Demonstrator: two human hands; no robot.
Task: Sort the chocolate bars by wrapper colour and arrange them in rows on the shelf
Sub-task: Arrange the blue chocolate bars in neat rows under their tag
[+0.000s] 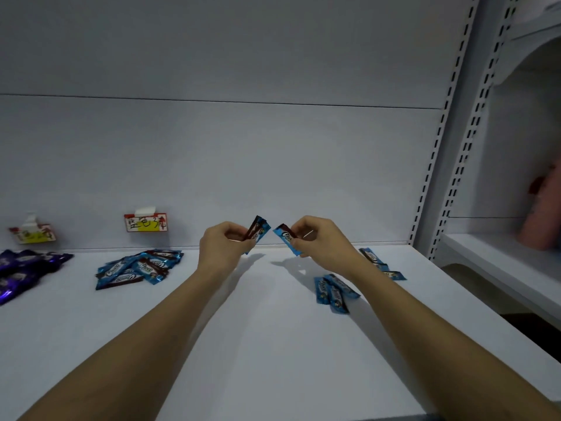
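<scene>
Chocolate bars are spread over the white shelf [273, 344] in several groups, and you are midway through sorting them. The largest thing in front of you is the shelf itself, with its pale back wall and a slotted upright [449, 123] at the right. On it, at the far left edge, lies a heap of purple bars [24, 268] under a small price tag [33, 233]. Near it, towards the middle, a loose pile of blue bars [138, 268] sits below a second tag with handwriting [145, 223]. Neither pile looks like a tidy row yet. To your right, a small cluster of blue bars [334, 291] lies near your forearm, and a few more blue bars [379, 264] lie behind your wrist, so those most likely wait to be moved over. Your left hand [226, 243] is curled, pinching one blue bar [258, 230] by its end, held up off the shelf. Your right hand [318, 238] is likewise closed in a pinch on another blue bar [287, 240], also in the air, the two bars close but apart. By my reckoning the colour split is partly done; gathering the right-hand bars and lining everything into rows is left.
</scene>
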